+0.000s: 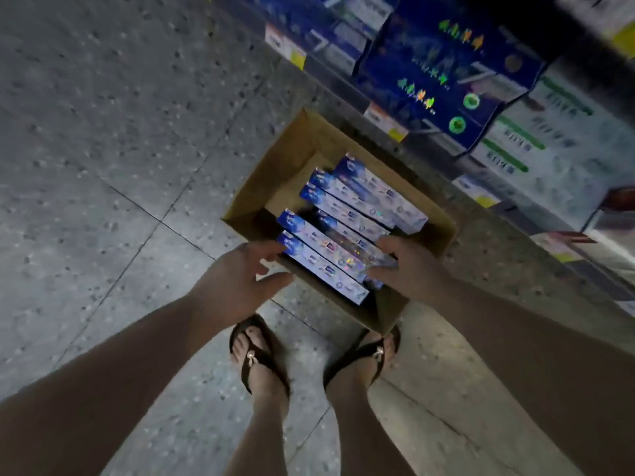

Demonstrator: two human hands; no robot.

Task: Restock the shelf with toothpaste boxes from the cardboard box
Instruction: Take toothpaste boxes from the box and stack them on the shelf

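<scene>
1. A person's feet in dark brown flip-flop sandals (256, 359) stand on a grey speckled tiled floor (103, 149).
2. The left hand (237, 280), fingers spread and nearly straight, touches one end of two long blue-and-white toothpaste boxes (323, 259). The right hand (410, 266) curls fingers and thumb round the opposite end.
3. Both lie at the near side of an open brown cardboard box (275, 173), beside more matching cartons (371, 197).
4. Beyond, the store shelf (347, 97) holds blue and white packages (446, 73).
</scene>
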